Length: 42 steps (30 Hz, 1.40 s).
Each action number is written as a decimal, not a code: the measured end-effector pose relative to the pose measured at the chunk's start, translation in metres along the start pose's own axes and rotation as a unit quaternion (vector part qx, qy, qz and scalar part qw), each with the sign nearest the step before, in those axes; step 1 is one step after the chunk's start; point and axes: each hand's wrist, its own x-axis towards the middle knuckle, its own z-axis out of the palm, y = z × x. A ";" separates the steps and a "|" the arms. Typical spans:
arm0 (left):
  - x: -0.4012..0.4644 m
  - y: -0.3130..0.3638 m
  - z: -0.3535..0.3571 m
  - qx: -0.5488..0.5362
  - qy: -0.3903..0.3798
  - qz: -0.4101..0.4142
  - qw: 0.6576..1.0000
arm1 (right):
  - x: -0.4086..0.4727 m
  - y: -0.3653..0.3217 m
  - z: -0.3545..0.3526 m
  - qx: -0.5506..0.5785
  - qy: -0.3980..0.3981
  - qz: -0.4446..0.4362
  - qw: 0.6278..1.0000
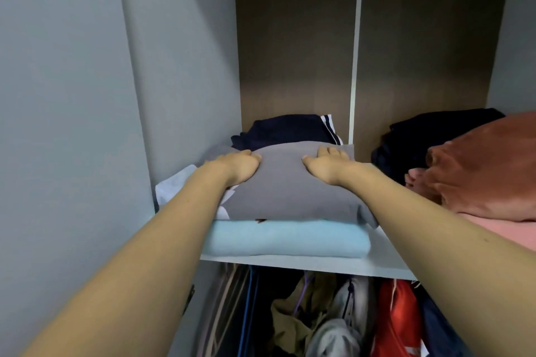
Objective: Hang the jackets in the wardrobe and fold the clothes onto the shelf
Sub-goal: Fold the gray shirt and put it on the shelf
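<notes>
Head view: folding stage, stacking on wardrobe shelf [377,265].
Grey folded garment [290,191]: atop light-blue folded garment [284,240], front-left on shelf.
Left hand [242,164]: flat, fingers straight, pressing grey garment.
Right hand [326,161]: likewise.
Next: probably releasing, fetching another piece.

Two bare forearms – no sleeves; left hand [242,166], right hand [326,164] ungloved

Folded grey garment [287,194] atop light-blue one [284,239] on shelf [377,265]

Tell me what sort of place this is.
Most likely the inside of a bedroom wardrobe: folded clothes such as the grey garment are stacked on a shelf, and jackets, one red, hang below it.
</notes>
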 end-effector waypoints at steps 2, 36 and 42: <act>0.001 -0.002 0.004 -0.012 0.005 -0.007 1.000 | 0.007 0.003 0.006 0.022 -0.003 0.003 1.000; -0.528 -0.020 -0.081 0.233 0.359 -0.253 0.868 | -0.373 -0.241 -0.047 0.014 0.408 -0.708 0.577; -0.545 -0.038 -0.078 0.116 0.354 -0.247 0.894 | -0.382 -0.246 -0.054 -0.104 0.481 -0.684 0.539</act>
